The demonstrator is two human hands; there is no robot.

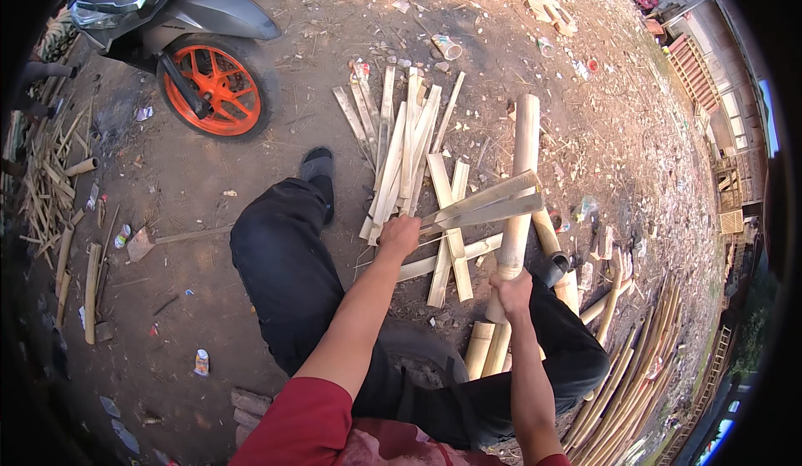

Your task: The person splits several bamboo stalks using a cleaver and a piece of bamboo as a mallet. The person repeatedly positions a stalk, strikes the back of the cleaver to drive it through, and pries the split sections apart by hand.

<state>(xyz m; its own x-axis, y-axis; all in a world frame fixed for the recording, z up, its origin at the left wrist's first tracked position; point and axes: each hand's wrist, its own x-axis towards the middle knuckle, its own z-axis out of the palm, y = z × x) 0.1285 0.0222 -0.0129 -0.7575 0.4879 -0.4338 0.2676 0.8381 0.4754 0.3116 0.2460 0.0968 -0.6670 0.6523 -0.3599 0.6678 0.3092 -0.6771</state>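
My left hand [399, 236] is closed around the grip end of what looks like a machete [480, 208]. Its broad blade reaches right across the bamboo pole and appears doubled, so its exact edge is unclear. In my right hand [511, 290], fingers wrapped round it, is the lower part of a thick pale bamboo pole [525, 136], which points away from me. Beyond my left hand lies a loose pile of split bamboo strips [409, 140]. Further cut bamboo pieces [479, 347] rest near my right leg.
A dark tyre [418, 349] lies between my legs. At the far left stands a motorbike with an orange front wheel [219, 90]. Long thin bamboo poles [626, 374] are stacked on the right, and bamboo scraps [58, 178] lie at the left. Litter dots the dirt ground.
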